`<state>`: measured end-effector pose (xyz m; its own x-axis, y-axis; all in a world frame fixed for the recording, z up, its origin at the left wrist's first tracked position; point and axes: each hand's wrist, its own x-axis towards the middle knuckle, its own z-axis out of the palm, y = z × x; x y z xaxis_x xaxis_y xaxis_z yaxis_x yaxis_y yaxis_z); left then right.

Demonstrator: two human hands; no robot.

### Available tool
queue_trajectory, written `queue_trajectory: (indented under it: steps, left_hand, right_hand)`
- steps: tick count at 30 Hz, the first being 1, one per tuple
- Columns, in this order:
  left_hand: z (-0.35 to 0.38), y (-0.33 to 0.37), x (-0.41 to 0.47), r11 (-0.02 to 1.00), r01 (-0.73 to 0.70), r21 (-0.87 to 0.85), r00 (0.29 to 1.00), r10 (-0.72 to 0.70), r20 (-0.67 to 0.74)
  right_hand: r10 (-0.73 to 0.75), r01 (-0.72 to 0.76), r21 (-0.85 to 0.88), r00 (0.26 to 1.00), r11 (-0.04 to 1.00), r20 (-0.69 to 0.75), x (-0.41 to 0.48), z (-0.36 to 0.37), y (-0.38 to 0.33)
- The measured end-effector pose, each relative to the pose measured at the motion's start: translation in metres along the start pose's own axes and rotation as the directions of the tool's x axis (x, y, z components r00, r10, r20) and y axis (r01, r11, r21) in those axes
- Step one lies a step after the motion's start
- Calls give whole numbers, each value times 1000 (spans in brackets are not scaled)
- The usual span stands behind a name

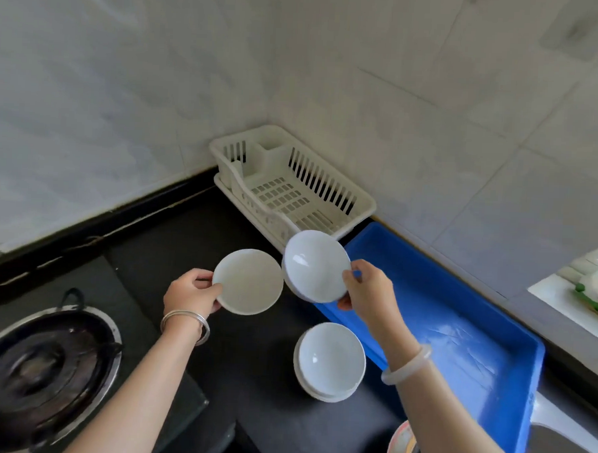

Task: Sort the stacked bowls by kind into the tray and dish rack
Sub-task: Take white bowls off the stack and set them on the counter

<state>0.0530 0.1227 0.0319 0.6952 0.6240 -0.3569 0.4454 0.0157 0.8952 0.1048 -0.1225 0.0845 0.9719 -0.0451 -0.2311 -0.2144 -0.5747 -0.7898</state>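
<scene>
White glazed bowl (315, 266) in the right hand (368, 291), held above the counter (194, 235) between the dish rack and the blue tray. It's tipped up, mouth facing back toward the person, rim pinched between thumb and fingers (352, 273) on its right edge. Pale blue tint inside, a darker band along the lower outer rim.

Left hand (191, 295) grips a shallower off-white dish (248, 281) by its left rim, thumb on top, fingers closed underneath. Dish is near level, mouth up, just beside the bowl; can't tell if the two rims touch.

Remaining stack of bowls (329, 362) sits on the black counter near the tray's left edge, mouths up. Top one matches the bluish bowl; off-white rims show underneath; count not readable.

Dish rack (289, 188) is cream plastic, slatted, in the back corner of the counter, long axis running from the corner toward the tray. Blue tray (451, 322) lies along the right edge, long axis running front to back; its near-left corner is hidden behind the right forearm.

Gas burner (41, 362) at the front left corner is blurred and cut by the frame. Metal bangles (187, 320) on the left wrist, pale bangle (406, 366) on the right.
</scene>
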Motion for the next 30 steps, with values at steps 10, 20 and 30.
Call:
queue_trajectory:
  steps: [10, 20, 30]
  left_hand:
    - [-44, -22, 117, 955, 178, -236, 938, -237, -252]
    - [-57, -39, 206, 884, 253, -392, 851, -397, -345]
    - [-56, -47, 238, 879, 212, -427, 850, -381, -364]
  right_hand:
    - [122, -162, 140, 959, 977, 256, 104, 134, -44]
    - [204, -269, 180, 927, 946, 313, 177, 242, -75]
    - [194, -267, 216, 931, 939, 308, 208, 289, -73]
